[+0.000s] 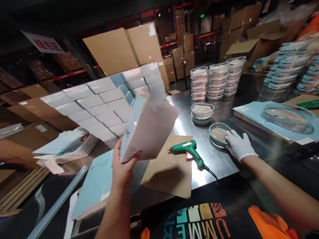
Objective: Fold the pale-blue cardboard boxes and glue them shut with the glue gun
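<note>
Around the table's glue gun, a box was gripped leftward by the left hand; rightward, a dish was touched by the right hand, grip unclear.

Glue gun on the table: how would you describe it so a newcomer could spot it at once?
Start at the metal table and find the brown sheet between the bare left hand and the white-gloved right hand. The glue gun lies across that sheet's right edge, orange tip pointing left. Its green body and red trigger set it apart from the clear dish nearby.
</note>
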`<state>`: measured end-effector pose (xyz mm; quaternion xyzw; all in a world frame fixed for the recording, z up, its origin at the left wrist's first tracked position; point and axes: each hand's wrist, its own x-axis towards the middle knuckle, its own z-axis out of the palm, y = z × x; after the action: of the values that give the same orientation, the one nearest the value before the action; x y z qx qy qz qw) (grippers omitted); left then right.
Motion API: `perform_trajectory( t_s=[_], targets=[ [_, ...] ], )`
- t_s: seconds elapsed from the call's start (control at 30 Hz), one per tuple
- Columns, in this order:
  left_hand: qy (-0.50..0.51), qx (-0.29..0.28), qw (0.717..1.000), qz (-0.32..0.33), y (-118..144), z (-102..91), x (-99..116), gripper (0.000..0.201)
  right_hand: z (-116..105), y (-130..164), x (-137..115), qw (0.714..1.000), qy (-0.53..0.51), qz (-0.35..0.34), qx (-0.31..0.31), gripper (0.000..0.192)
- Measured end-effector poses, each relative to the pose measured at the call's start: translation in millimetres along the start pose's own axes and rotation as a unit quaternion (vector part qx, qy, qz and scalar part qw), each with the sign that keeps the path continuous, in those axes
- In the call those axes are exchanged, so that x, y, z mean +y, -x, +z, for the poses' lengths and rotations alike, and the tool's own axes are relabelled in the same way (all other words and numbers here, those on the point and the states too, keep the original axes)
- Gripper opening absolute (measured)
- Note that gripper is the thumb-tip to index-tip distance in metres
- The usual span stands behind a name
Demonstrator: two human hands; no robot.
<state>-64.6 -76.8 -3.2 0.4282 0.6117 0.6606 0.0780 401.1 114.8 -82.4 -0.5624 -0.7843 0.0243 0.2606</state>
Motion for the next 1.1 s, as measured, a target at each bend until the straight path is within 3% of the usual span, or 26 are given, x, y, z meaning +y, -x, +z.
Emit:
perform_trajectory(
  t_s=[0.13, 0.23, 0.3, 0.43, 0.53, 0.6, 0.7, 0.77, 0.9, 1.0, 1.1],
  targets=[
    [-0.008, -0.060, 0.996, -0.071, 28.7, 20.7, -29.4, 0.086, -10.0, -6.5, 4.3, 0.991, -0.089, 0.005, 0.096, 0.017],
    [-0.026, -0.086, 0.993, -0.079, 43.6, 30.0, -38.6, 0.088, -47.6, -14.8, -19.4, 0.974, -0.157, 0.022, 0.159, 0.023],
    [-0.027, -0.099, 0.991, -0.092, 50.0, 33.2, -44.0, 0.088, -82.8, -15.1, -42.5, 0.962, -0.213, -0.015, 0.173, 0.029],
    [0.015, -0.102, 0.988, -0.111, 68.1, 44.7, -63.2, 0.091, -145.2, -10.6, -97.0, 0.933, -0.291, -0.181, 0.109, 0.028],
    [0.061, -0.173, 0.978, -0.096, 91.4, 59.8, -81.7, 0.094, -157.1, -11.8, -141.6, 0.912, -0.306, -0.272, 0.028, 0.027],
    [0.040, -0.241, 0.967, -0.066, 106.2, 68.1, -91.4, 0.090, -148.3, -12.0, -167.0, 0.901, -0.303, -0.310, -0.016, 0.029],
    [-0.036, -0.292, 0.955, -0.028, 118.1, 71.5, -100.3, 0.082, -124.0, -4.9, -183.2, 0.906, -0.298, -0.301, 0.010, 0.022],
    [-0.076, -0.296, 0.952, -0.022, 119.3, 68.8, -103.6, 0.079, -103.0, 6.2, -176.2, 0.903, -0.336, -0.265, 0.044, 0.034],
    [-0.087, -0.290, 0.952, -0.044, 120.2, 61.6, -106.6, 0.077, -42.9, 40.4, -146.7, 0.874, -0.429, -0.221, 0.047, 0.086],
    [-0.007, -0.291, 0.954, -0.075, 123.8, 57.9, -102.1, 0.084, 3.5, 67.2, -141.5, 0.884, -0.379, -0.266, 0.069, 0.092],
    [0.058, -0.216, 0.975, -0.010, 121.3, 54.2, -86.8, 0.084, 26.5, 82.0, -156.4, 0.877, -0.400, -0.255, 0.074, 0.087]
  ],
)
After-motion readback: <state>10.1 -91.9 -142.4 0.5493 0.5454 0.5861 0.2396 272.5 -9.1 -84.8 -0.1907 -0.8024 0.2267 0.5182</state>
